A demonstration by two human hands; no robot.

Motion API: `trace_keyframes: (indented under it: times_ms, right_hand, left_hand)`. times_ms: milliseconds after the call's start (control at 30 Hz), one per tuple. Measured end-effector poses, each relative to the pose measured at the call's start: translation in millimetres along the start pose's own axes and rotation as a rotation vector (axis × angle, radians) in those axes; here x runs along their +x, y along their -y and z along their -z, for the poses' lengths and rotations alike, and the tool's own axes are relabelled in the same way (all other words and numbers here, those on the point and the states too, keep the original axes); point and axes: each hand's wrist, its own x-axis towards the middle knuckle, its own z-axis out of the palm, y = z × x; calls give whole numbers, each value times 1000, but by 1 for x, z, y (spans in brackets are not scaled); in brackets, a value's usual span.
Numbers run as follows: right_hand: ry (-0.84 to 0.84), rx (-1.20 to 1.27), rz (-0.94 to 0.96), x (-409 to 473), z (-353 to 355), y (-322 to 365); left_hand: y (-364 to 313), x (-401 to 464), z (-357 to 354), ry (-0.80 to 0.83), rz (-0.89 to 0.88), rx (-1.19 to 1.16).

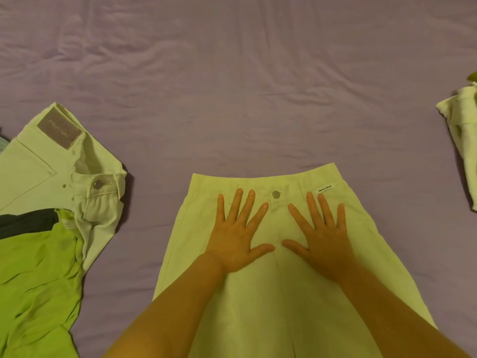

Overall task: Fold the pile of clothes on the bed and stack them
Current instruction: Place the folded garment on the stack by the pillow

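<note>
I have the pale trousers (271,254) laid out front-up on the purple bed sheet (232,86), waistband away from me and the button (276,194) near the middle, legs running down out of view. My left hand (238,236) and right hand (321,236) both lie flat on the cloth just below the waistband, fingers spread and straight, thumbs nearly meeting over the fly; neither grasps anything. To my left sits the unfolded heap: another pair of pale jeans (59,171) draped over a bright green garment (36,285), with something dark (28,220) between them. At the far right edge a pale bundle (462,125) lies well apart. My worry is the fold itself: if I press unevenly, I judge the fabric could bunch at the crotch seam, and the legs won't line up when brought together, leaving a lopsided piece that would tip a stack.
</note>
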Motion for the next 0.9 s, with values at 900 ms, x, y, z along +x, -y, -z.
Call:
trace_keyframes:
  times_ms: [900]
  right_hand:
    - [107,27,53,-235,-34,98]
  left_hand:
    - [-117,-248,-16,302,369,-99]
